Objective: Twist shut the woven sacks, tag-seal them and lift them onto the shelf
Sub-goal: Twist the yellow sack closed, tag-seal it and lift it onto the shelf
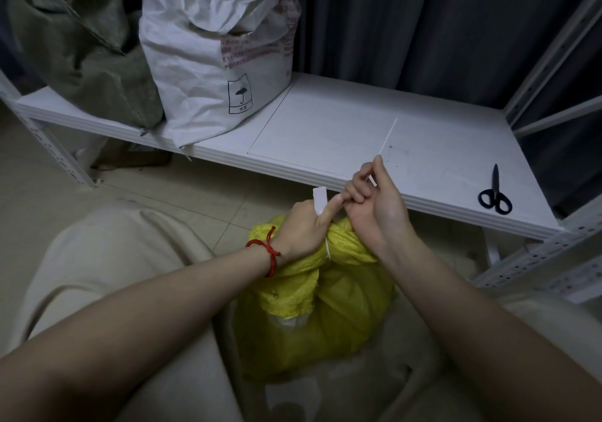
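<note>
A yellow woven sack (329, 307) stands on the floor between my knees, its neck twisted shut. A white tag seal (320, 200) loops around the neck. My left hand (306, 226), with a red cord on the wrist, grips the neck and pinches the tag's flat label end. My right hand (374, 200) pinches the seal's thin tail, which runs up and away over the white shelf (342, 134). On the shelf's left part stand a white woven sack (221, 46) and a grey-green sack (81, 50).
Black scissors (495, 193) lie near the shelf's right front corner. White perforated metal uprights (534, 258) frame the shelf on the right and left. A dark curtain hangs behind. The floor is pale tile, with a flat brown object under the shelf at left.
</note>
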